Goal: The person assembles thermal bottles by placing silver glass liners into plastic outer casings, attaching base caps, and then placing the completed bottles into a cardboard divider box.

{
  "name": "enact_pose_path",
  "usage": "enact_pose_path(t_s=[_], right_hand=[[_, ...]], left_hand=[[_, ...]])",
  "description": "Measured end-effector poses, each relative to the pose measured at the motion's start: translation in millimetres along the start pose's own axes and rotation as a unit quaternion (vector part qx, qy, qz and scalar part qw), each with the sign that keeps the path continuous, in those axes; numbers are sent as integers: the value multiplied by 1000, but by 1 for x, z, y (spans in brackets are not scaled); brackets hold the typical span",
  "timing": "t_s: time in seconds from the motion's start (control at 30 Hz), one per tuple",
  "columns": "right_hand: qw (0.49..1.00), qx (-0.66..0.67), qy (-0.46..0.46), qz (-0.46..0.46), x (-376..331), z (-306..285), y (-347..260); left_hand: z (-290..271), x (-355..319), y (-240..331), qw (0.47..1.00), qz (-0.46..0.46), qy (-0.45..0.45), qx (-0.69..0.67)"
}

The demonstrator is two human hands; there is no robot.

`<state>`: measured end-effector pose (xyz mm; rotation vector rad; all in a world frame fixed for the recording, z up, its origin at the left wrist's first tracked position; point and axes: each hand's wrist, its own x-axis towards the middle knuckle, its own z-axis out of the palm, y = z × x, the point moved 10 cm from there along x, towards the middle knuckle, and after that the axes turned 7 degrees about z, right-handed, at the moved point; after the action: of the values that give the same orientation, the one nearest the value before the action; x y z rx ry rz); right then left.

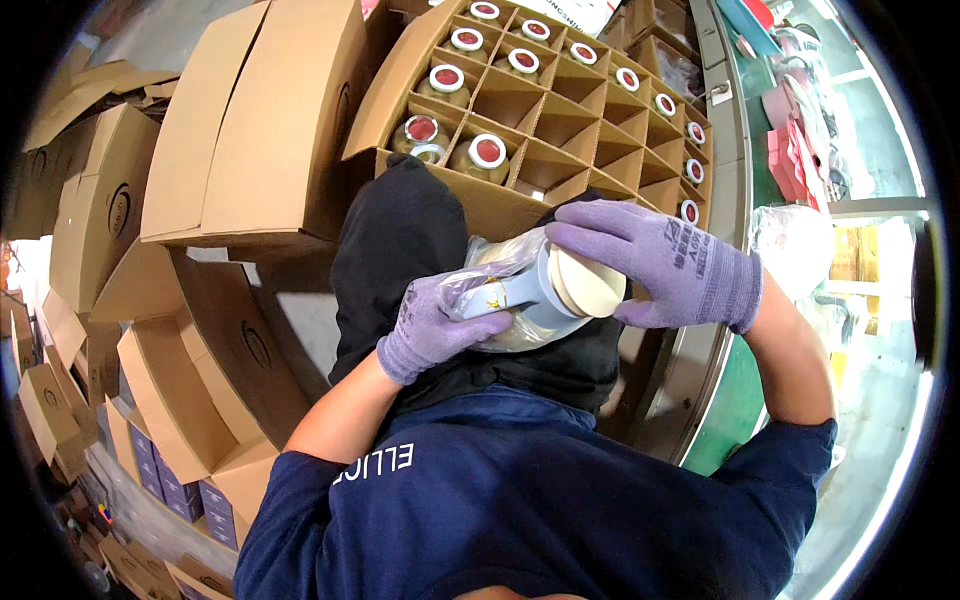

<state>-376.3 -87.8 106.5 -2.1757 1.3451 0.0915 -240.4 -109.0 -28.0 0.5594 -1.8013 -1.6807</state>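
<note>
Over my lap, a light blue jug point(548, 285) with a handle and gold trim lies tilted, partly wrapped in a clear plastic bag point(500, 255). My left hand point(425, 325), in a purple knitted glove, is closed around the jug's handle side and the plastic. Gloved alike, my right hand point(680, 265) curls its fingers around the cream lid point(595, 285) at the jug's top. Just beyond my knees stands a divided cardboard box point(470, 198). Glass jars point(487, 152) with red and white tops fill its left, far and right cells, while several middle cells hold nothing.
A large cardboard box point(250, 130) stands at the left. Nearer are an open carton point(180, 390) and several purple boxes point(175, 485). To the right runs a green-topped counter point(735, 400), with a pink container point(785, 155) farther along it.
</note>
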Motion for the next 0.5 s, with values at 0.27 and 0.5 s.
enact_pose_path(t_s=[0.27, 0.5], right_hand=[[991, -83, -15, 104, -2, 7, 9], [932, -90, -60, 346, -13, 26, 23]], left_hand=[[4, 3, -1, 1000, 17, -11, 20], [5, 5, 3, 994, 82, 5, 76]])
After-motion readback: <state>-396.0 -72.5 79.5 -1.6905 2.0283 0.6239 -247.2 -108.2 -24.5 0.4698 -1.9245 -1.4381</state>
